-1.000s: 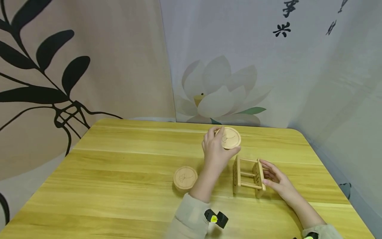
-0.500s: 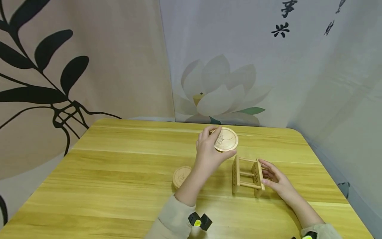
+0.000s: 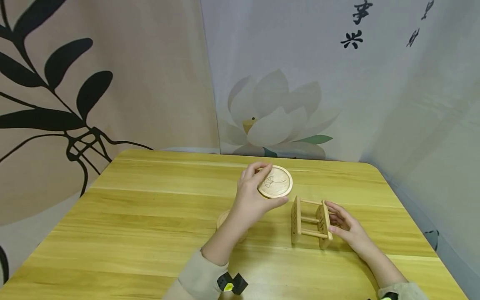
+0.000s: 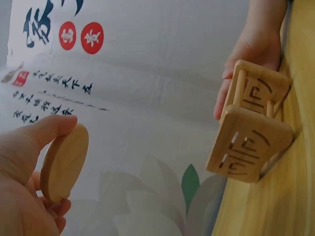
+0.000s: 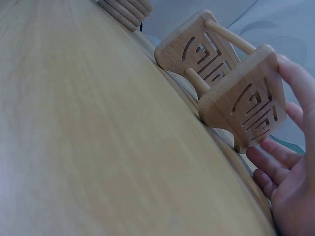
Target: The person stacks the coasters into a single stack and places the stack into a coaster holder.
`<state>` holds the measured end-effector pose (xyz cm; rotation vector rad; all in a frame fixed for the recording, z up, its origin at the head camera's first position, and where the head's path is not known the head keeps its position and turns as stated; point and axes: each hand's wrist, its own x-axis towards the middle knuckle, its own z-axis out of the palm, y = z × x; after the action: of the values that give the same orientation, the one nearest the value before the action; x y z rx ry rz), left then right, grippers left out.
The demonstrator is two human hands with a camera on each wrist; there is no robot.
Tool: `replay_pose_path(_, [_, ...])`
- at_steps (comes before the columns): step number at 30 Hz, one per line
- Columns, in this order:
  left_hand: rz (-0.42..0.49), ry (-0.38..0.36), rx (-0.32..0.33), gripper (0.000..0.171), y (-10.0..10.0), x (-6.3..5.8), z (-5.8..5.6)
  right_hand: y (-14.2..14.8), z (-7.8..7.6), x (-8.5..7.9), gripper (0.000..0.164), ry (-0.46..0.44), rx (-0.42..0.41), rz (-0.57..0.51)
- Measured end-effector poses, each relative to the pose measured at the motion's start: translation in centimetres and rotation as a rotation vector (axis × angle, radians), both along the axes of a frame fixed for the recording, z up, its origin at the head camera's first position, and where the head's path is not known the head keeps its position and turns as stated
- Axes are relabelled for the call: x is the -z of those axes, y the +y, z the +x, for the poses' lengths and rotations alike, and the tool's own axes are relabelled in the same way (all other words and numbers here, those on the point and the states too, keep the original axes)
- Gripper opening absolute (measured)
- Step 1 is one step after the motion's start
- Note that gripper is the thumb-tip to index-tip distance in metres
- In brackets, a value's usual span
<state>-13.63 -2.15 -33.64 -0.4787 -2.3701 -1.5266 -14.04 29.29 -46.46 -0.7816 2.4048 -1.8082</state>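
In the head view my left hand (image 3: 252,193) grips a round wooden coaster (image 3: 276,183) by its edge, thumb on the near side and fingers on the far side. A flower line drawing marks its face. The left wrist view shows the coaster (image 4: 66,160) edge-on, raised in front of the backdrop. To its right a wooden coaster holder (image 3: 313,233) stands on the table, with two cut-out end panels joined by rods. My right hand (image 3: 346,225) holds its right end panel, thumb and fingers at opposite edges, as the right wrist view also shows around the holder (image 5: 246,105).
A stack of coasters (image 3: 222,218) stands on the wooden table (image 3: 150,233), mostly hidden behind my left forearm; the right wrist view shows its layered side (image 5: 125,12). A printed cloth backdrop (image 3: 161,83) hangs behind the table's far edge.
My left hand has moved left and slightly nearer with the coaster, its face tipping more toward the head camera. The forearm now covers most of the stack. My right hand and the holder stay put.
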Motion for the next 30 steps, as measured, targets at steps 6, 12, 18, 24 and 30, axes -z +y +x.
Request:
replay_pose_path(6, [-0.024, -0.011, 0.017, 0.084, -1.2, 0.3, 0.3, 0.0, 0.0, 0.0, 0.061, 0.012, -0.012, -0.018])
replay_pose_path(12, [-0.011, -0.028, 0.029, 0.084, -2.3, 0.9, 0.6, -0.1, 0.1, 0.1, 0.061, 0.003, 0.011, -0.02])
replay_pose_path(18, [-0.011, -0.05, 0.05, 0.085, -3.5, 1.5, 0.9, 0.0, 0.0, 0.1, 0.06, -0.005, 0.024, -0.007])
replay_pose_path(24, [0.018, -0.078, 0.078, 0.085, -4.7, 2.4, 1.1, 0.0, 0.0, 0.1, 0.061, -0.025, 0.035, 0.009])
replay_pose_path(30, [0.027, -0.078, 0.108, 0.085, -5.9, 3.2, 1.4, 0.0, 0.0, 0.1, 0.061, -0.037, 0.036, 0.019])
